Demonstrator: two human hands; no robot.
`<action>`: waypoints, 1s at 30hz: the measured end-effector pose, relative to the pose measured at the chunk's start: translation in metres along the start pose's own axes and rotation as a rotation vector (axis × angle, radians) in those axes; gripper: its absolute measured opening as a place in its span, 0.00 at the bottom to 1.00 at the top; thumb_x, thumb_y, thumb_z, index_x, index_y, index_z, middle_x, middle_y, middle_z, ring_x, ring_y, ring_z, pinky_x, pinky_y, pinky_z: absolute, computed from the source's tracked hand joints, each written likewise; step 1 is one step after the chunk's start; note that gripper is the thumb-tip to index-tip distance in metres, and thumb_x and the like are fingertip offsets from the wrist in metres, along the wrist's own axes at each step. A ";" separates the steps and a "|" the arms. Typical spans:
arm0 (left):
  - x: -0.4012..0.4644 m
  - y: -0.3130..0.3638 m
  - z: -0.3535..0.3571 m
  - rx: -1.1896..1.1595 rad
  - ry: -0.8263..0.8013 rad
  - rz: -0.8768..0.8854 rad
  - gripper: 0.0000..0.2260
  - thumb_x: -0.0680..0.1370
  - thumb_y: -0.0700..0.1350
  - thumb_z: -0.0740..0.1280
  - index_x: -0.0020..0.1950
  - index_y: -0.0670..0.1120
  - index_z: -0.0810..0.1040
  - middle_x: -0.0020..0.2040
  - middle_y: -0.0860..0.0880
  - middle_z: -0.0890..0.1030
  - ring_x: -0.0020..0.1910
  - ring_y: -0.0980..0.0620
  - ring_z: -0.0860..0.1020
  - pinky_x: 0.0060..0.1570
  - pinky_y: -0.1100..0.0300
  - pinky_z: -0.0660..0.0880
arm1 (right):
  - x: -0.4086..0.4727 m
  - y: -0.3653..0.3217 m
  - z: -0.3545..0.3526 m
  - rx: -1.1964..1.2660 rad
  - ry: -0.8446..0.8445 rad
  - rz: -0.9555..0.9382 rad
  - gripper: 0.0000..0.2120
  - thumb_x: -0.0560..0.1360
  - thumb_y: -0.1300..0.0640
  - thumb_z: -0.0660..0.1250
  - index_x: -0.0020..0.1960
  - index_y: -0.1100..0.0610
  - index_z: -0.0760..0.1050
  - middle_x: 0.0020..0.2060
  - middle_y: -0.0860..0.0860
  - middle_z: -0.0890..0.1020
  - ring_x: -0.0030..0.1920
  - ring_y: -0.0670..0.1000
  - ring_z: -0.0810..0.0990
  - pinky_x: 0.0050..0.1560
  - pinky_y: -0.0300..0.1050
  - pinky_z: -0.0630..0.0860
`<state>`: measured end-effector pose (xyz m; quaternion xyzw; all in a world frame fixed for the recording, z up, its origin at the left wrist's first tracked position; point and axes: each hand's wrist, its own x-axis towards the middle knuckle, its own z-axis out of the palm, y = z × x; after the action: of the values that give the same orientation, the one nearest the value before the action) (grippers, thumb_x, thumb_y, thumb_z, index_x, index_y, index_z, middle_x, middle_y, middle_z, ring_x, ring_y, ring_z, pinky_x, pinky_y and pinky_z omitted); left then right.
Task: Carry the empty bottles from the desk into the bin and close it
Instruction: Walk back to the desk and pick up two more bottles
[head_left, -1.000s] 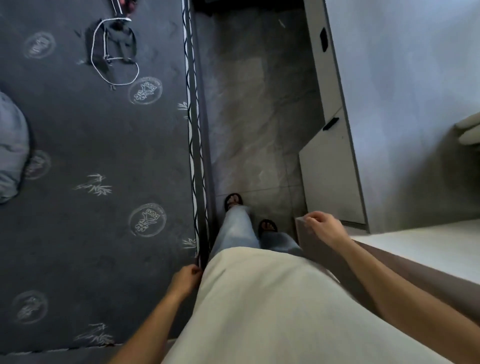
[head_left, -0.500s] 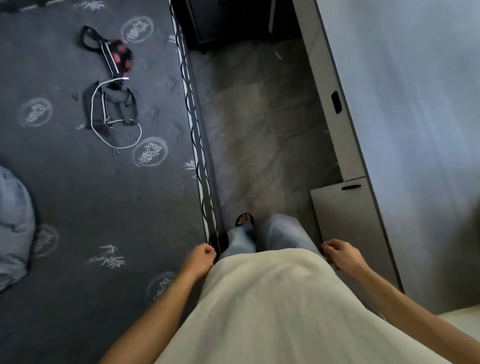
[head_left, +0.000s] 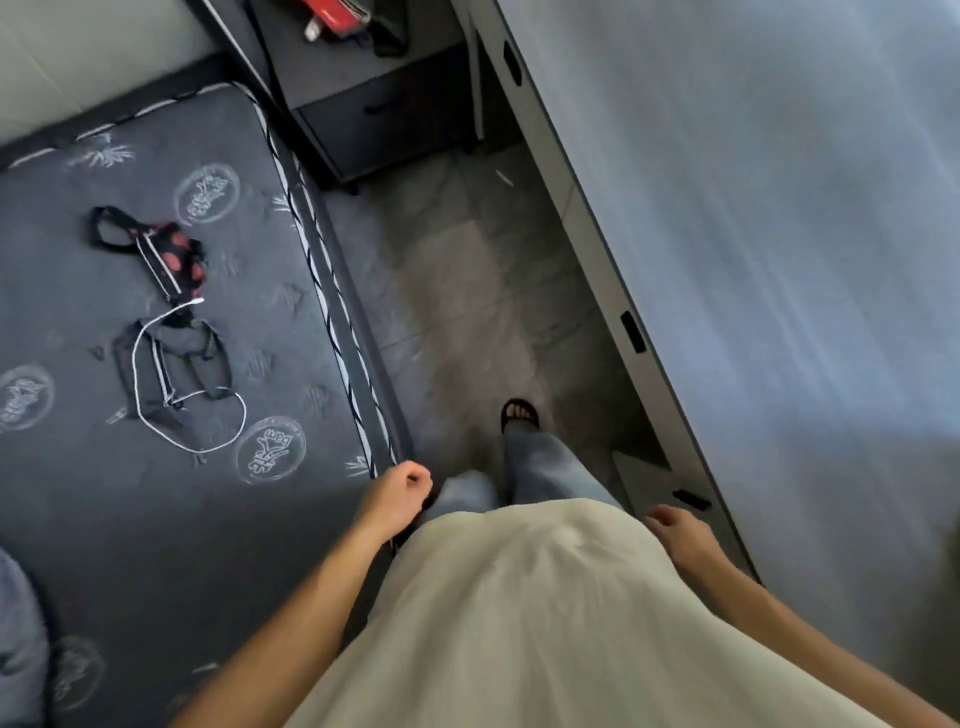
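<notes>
No bottle and no bin is in view. My left hand (head_left: 397, 496) hangs at my side with the fingers curled loosely and nothing in it, just beside the edge of the mattress (head_left: 156, 493). My right hand (head_left: 680, 535) hangs at my other side, fingers relaxed and empty, close to the front of the grey cabinet (head_left: 597, 270). I stand on the tiled floor (head_left: 467, 291) in the narrow aisle between them, one sandalled foot (head_left: 519, 415) ahead.
A dark bedside table (head_left: 384, 111) with a red object (head_left: 332, 13) on top closes the far end of the aisle. On the mattress lie a spotted pouch with straps (head_left: 174, 254) and a white cord (head_left: 192, 395). A tall pale wardrobe wall (head_left: 779, 260) runs along the right.
I have walked forward along the aisle; the bedside table has come into view. My right hand has left the desk corner and dropped to my side, and the left has swung forward.
</notes>
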<state>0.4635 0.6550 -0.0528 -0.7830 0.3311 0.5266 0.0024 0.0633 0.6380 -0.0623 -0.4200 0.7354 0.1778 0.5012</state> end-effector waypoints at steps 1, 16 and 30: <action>0.003 0.000 -0.008 0.006 0.014 -0.011 0.04 0.81 0.44 0.67 0.50 0.48 0.82 0.49 0.43 0.86 0.51 0.41 0.84 0.55 0.48 0.79 | 0.012 -0.021 -0.012 -0.016 0.003 -0.029 0.13 0.80 0.51 0.63 0.60 0.53 0.82 0.59 0.54 0.84 0.58 0.57 0.81 0.59 0.49 0.76; 0.094 0.019 -0.147 0.173 -0.191 -0.277 0.14 0.83 0.47 0.62 0.65 0.46 0.82 0.64 0.42 0.82 0.63 0.44 0.79 0.59 0.55 0.75 | 0.132 -0.333 -0.134 0.152 0.072 -0.271 0.12 0.80 0.49 0.62 0.56 0.50 0.82 0.43 0.47 0.85 0.41 0.47 0.85 0.48 0.45 0.82; 0.287 0.287 -0.331 0.066 -0.043 0.071 0.06 0.79 0.46 0.65 0.45 0.51 0.80 0.44 0.48 0.86 0.43 0.45 0.85 0.47 0.54 0.79 | 0.134 -0.371 -0.155 0.093 0.048 -0.006 0.10 0.80 0.50 0.62 0.55 0.45 0.83 0.52 0.47 0.84 0.46 0.48 0.78 0.49 0.43 0.72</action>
<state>0.6515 0.1666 -0.0435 -0.7589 0.3757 0.5317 0.0164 0.2483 0.2569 -0.0546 -0.4026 0.7535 0.1316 0.5029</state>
